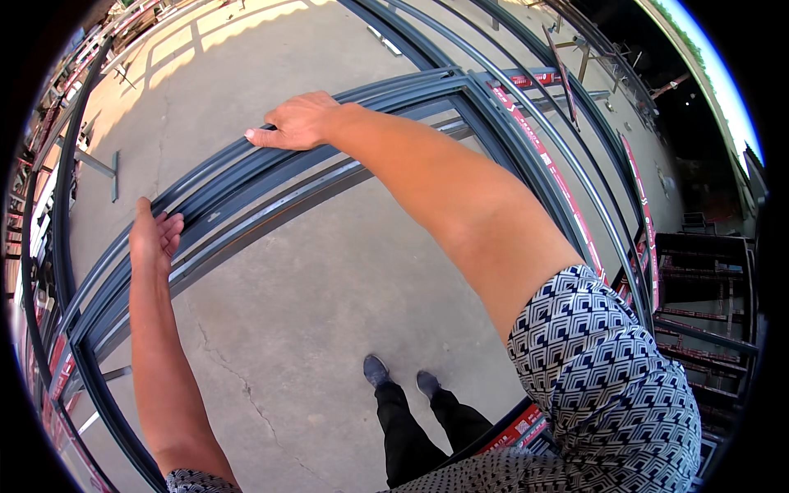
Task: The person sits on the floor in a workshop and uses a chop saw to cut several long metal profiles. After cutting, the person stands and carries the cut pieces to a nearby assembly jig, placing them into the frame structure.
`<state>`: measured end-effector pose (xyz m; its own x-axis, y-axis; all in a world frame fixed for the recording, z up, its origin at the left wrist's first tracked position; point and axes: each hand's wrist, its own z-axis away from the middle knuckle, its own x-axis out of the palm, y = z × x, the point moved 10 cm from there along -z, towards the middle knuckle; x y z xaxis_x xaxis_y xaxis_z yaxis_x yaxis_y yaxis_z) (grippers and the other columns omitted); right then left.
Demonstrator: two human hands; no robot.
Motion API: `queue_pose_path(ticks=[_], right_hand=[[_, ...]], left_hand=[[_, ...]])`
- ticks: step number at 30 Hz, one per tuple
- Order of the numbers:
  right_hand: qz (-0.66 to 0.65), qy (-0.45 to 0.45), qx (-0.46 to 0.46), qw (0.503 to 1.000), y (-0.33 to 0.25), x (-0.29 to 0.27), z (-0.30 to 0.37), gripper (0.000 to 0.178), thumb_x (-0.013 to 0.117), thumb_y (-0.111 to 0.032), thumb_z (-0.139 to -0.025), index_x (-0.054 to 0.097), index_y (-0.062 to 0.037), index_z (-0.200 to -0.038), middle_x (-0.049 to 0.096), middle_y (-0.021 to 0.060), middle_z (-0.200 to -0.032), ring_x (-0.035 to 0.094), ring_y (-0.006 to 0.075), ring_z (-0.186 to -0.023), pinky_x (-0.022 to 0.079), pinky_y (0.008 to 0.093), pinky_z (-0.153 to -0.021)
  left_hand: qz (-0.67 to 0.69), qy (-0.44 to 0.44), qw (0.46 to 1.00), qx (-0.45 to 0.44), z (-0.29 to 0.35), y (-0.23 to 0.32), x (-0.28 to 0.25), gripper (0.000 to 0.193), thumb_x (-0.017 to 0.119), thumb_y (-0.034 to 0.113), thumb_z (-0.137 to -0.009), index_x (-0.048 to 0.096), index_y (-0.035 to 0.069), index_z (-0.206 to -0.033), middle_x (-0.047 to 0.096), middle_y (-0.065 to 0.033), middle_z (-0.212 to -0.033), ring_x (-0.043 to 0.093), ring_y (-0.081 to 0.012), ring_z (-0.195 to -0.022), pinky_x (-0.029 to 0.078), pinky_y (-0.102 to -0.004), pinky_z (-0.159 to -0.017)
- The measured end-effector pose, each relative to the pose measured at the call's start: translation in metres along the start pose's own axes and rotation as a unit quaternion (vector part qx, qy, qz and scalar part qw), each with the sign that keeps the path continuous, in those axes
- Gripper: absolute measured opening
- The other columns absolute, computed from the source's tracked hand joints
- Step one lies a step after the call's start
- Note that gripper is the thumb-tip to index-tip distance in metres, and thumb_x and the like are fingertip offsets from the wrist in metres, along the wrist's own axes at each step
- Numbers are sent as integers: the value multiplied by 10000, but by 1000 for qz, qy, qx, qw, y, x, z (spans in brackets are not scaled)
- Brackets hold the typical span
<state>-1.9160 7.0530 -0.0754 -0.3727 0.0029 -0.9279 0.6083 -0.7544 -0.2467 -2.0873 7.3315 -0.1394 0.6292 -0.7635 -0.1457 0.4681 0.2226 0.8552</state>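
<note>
right hand [297,123] grasps the grey metal window frame [394,103] on its top rail. left hand [154,237] rests released, flat against that rail.

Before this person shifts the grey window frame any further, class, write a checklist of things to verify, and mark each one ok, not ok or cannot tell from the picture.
1. Right hand on the grey frame: ok, fingers lie over the top rail.
2. Left hand gripping the rail: not ok, it is open with the palm against the rail, not closed round it.
3. Feet away from the frame's lower edge: cannot tell, that edge is out of view.
4. Concrete floor around the feet: ok, only cracks show.
5. Stacked frames on the right apart from the held one: cannot tell, they overlap in view.
</note>
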Motion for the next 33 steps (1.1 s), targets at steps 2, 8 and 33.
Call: queue_pose_path(ticks=[2, 8, 33], right_hand=[[2, 2, 3, 1000, 3, 2, -1, 809, 312, -756, -994, 700, -117, -1302, 707, 143, -1250, 629, 335, -1220, 482, 487, -1022], [18, 43, -17, 999, 12, 8, -5, 818, 281, -769, -1001, 726, -90, -1099, 728, 150, -1067, 663, 353, -1085, 505, 493, -932], [33, 33, 12, 999, 16, 21, -4, 720, 233, -596, -1056, 765, -111, -1045, 741, 123, -1040, 676, 311, -1049, 515, 469, -916]], left_hand=[[-14, 3, 1000, 3, -4, -2, -4, 651, 517, 575, -1004, 574, -36, -1219, 752, -113, -935, 668, -108, -702, 475, -230, -566], [-58, 14, 998, 15, -4, -4, -11, 548, 548, 534, -989, 613, 4, -1111, 742, -96, -883, 655, -109, -686, 452, -240, -566], [-425, 86, 740, 515, 41, 80, 29, 552, 614, 548, -999, 711, 18, -1119, 726, -186, -949, 683, -334, -964, 510, -408, -909]])
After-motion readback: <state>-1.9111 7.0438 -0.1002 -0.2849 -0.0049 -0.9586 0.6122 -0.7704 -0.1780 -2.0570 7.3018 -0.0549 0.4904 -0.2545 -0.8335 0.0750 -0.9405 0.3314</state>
